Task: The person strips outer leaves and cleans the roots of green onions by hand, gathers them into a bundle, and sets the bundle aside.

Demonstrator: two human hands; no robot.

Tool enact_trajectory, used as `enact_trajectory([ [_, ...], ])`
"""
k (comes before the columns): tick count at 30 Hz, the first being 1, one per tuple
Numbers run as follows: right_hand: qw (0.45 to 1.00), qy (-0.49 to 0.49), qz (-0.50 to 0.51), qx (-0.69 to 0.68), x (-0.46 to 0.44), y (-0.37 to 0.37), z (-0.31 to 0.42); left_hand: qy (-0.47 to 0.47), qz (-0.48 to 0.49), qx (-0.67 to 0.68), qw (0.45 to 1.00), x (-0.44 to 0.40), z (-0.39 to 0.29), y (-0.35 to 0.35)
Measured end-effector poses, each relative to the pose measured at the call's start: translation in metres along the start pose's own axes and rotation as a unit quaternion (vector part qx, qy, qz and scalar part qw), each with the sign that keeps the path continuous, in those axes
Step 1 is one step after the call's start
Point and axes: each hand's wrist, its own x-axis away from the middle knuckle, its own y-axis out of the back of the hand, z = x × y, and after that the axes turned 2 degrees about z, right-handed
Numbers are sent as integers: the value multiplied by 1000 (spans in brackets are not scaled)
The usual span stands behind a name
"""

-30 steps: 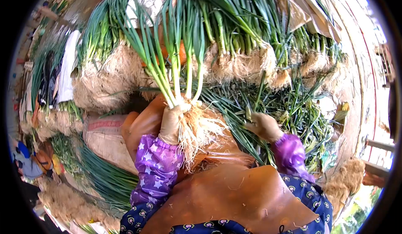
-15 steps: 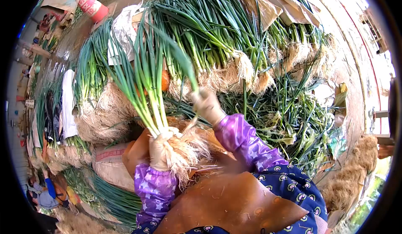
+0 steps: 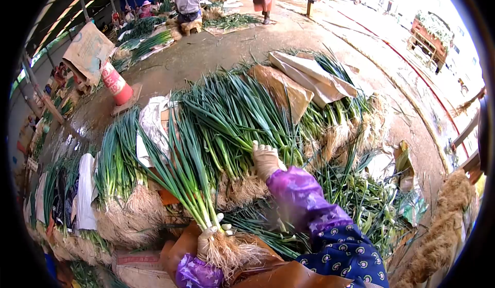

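My gloved left hand, low in the view, is closed round the white stems of a bunch of green onions, whose roots hang to the right. Farther forward, my gloved right hand has its fingers curled round the stalks at the near side of a wide pile of green onions. Purple star-patterned sleeves cover both forearms. An orange-brown apron lies over my lap.
Loose leaves lie at the right. Brown paper sheets cover part of the pile. A red and white cone stands at the upper left. People are in the distance, and a loaded truck is at the upper right.
My right hand has moved from beside the held bunch forward to the pile and closed on stalks. My left hand still holds its bunch. The view has tilted up, showing more ground and distant people.
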Motion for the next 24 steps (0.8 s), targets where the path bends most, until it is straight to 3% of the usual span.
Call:
enact_trajectory([
  [2,946,-121,229,-194,-24,3,-20,-45,35,-4,998,12,-14,-2],
  [3,958,55,248,-131,-27,12,-32,-71,48,-9,996,18,-21,-1],
  [4,959,57,247,-129,-29,36,-35,-92,61,-15,994,22,-25,1],
  [6,889,46,242,-385,-25,103,-33,-97,73,-21,992,24,-29,-1],
  [8,713,-36,285,-640,-10,140,-23,-42,75,-16,996,18,-26,-2],
  [9,558,-3,314,-768,2,129,-14,-5,77,-3,997,12,-22,-3],
  [10,470,-63,348,-808,19,128,6,29,78,31,996,8,-18,-7],
  [11,400,-63,370,-836,39,131,21,22,44,21,999,-4,-10,21],
  [12,365,-16,351,-862,62,102,53,15,9,12,1000,-14,-1,48],
  [13,478,-45,322,-816,90,72,85,6,-3,50,999,-15,13,25],
  [14,485,-59,144,-860,110,98,103,27,-4,37,999,-19,20,38],
  [15,663,-26,190,-723,112,83,99,51,-23,9,998,-16,23,30],
  [16,801,20,236,-550,114,64,93,75,-51,-13,996,-14,21,18],
  [17,869,89,85,-479,122,59,93,88,-31,5,996,-19,23,35],
  [18,836,96,123,-526,124,76,85,81,-26,6,996,-16,21,37],
  [19,656,40,189,-730,128,88,78,74,-21,7,997,-14,18,40],
  [20,429,-46,226,-873,133,99,72,51,-23,-15,998,-9,11,19],
  [21,579,-71,325,-744,118,117,43,49,26,55,997,-5,8,14],
  [22,329,-220,228,-889,133,110,29,55,76,124,988,0,5,9],
  [24,139,-83,212,-964,146,76,-31,33,115,167,979,7,-5,8],
])
